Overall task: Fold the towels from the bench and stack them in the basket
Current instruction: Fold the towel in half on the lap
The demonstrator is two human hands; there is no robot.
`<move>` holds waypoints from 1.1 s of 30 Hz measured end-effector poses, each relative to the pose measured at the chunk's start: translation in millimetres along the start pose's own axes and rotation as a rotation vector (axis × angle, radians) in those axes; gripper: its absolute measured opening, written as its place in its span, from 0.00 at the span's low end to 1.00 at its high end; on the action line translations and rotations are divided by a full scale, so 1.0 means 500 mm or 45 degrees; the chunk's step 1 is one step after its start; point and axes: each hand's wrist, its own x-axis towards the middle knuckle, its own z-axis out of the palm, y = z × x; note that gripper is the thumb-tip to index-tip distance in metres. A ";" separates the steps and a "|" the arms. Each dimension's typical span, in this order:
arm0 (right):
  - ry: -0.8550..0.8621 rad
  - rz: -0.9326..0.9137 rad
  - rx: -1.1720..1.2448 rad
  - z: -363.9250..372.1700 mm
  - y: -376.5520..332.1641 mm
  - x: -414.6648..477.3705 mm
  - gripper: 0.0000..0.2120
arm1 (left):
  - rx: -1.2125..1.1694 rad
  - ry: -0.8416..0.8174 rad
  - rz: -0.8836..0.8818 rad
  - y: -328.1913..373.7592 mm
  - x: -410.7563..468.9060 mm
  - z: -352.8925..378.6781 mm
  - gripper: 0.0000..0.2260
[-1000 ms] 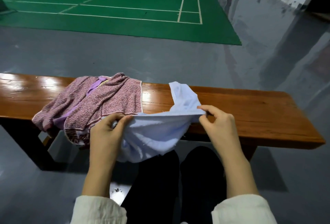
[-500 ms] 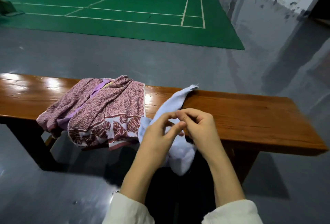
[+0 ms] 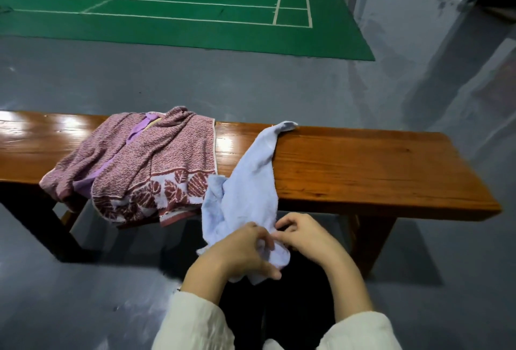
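Pinching together, the left hand [image 3: 240,252] and right hand [image 3: 304,235] hold the near end of the pale blue towel [image 3: 251,182], likely matching corners for a fold. Its far tip rests on the wooden bench [image 3: 363,171], right of the heaped red leaf-patterned towel [image 3: 156,165]. No basket shows.

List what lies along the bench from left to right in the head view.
red-patterned towel → pale blue towel, hanging off the near edge → bare right stretch of the bench
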 end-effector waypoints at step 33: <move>0.470 -0.613 0.159 -0.112 -0.138 -0.064 0.03 | -0.747 1.242 0.504 -0.010 -0.090 -0.132 0.04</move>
